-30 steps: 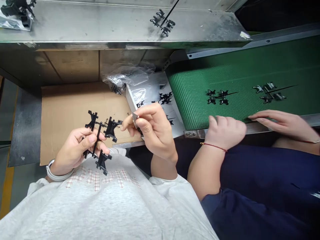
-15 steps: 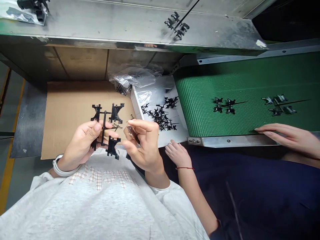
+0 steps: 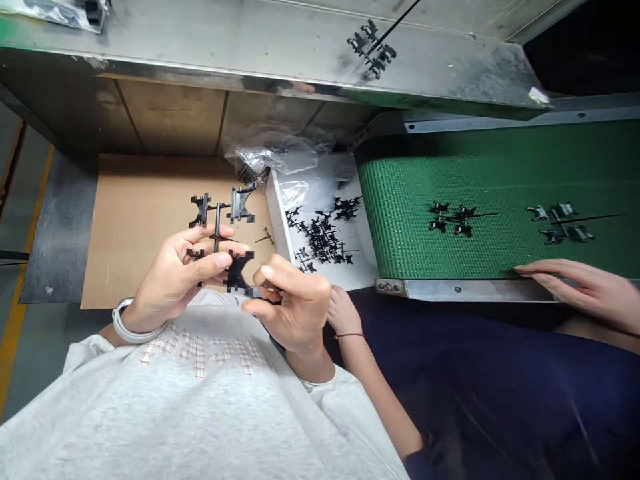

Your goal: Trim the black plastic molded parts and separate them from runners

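My left hand (image 3: 173, 283) is closed on the runner of a black plastic sprue (image 3: 217, 223), holding it above the cardboard. Several bracket-like black parts branch from that sprue; the lower right one (image 3: 239, 270) is close to my left thumb. Beside it, my right hand (image 3: 297, 303) is closed with thumb and forefinger pointing at this part. A small metal blade-like tool (image 3: 271, 289) sits in my right fingers, mostly hidden by them. I cannot tell whether it touches the part.
A cardboard sheet (image 3: 135, 220) bears thin sprue scraps (image 3: 265, 235). Right of it stands a white box (image 3: 363, 267) with many black sprues. Sprues lie on the green conveyor belt (image 3: 500, 170) and the metal shelf (image 3: 300, 43). A co-worker's hands (image 3: 345, 312) are close on my right.
My left hand has turned and raised the sprue. My right hand has moved down and left to its lower right part. The co-worker's nearer hand has moved left off the belt's edge.
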`<move>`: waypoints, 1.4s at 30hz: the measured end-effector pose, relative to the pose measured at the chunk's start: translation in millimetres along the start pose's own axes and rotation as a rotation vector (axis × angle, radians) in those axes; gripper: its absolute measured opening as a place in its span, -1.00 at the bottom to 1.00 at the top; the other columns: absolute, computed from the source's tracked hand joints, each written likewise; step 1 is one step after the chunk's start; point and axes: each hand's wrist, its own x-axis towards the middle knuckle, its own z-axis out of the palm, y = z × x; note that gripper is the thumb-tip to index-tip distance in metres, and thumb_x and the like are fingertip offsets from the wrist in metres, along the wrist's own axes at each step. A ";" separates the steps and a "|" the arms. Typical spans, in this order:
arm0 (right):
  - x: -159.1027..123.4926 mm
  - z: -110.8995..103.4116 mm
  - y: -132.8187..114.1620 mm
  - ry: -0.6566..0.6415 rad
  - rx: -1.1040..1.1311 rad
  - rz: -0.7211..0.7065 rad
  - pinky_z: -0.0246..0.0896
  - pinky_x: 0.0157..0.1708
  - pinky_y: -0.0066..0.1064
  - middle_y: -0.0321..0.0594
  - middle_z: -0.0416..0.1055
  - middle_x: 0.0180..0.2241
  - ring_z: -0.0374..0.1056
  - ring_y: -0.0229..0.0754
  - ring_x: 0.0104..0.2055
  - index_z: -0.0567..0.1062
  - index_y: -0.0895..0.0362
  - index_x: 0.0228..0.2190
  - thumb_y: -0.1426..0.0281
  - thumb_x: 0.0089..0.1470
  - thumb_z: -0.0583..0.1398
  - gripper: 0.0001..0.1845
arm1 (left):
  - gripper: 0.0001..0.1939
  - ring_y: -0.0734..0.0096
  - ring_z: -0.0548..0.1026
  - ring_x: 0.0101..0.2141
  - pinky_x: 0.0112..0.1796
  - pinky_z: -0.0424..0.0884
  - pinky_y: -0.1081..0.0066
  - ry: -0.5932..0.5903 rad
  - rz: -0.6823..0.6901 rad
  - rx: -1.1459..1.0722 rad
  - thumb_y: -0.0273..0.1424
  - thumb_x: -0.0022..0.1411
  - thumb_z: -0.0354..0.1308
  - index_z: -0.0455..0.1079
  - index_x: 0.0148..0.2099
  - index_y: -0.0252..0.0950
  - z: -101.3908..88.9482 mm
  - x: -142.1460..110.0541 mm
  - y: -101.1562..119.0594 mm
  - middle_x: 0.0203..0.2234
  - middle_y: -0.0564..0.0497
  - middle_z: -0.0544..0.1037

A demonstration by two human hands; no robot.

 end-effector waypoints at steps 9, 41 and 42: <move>17.4 -2.4 7.5 0.004 0.067 -0.209 0.02 -0.65 -0.50 -0.45 0.11 -0.54 0.03 -0.36 -0.57 0.34 0.03 0.02 0.17 0.08 0.31 -0.49 | -0.57 0.47 0.55 -0.58 -0.60 0.44 0.62 0.001 -0.015 0.044 -0.26 -0.10 0.49 0.43 -0.23 -0.32 3.0 -5.6 1.1 -0.48 0.02 0.65; 22.5 -4.1 6.9 0.041 -0.013 -0.220 0.00 -0.67 -0.49 -0.38 0.22 -0.53 0.05 -0.37 -0.58 0.40 0.05 -0.09 0.33 0.20 0.22 -0.77 | -0.60 0.50 0.52 -0.62 -0.58 0.48 0.62 -0.029 -0.026 0.082 -0.23 -0.08 0.48 0.47 -0.24 -0.33 4.6 -8.6 -1.8 -0.54 0.05 0.62; 22.4 -4.3 7.0 0.043 -0.014 -0.222 0.00 -0.67 -0.50 -0.39 0.20 -0.54 0.05 -0.37 -0.58 0.40 0.06 -0.10 0.33 0.21 0.22 -0.78 | -0.62 0.52 0.52 -0.61 -0.57 0.49 0.62 -0.037 -0.028 0.069 -0.25 -0.07 0.47 0.48 -0.24 -0.32 4.5 -8.6 -1.8 -0.54 0.07 0.62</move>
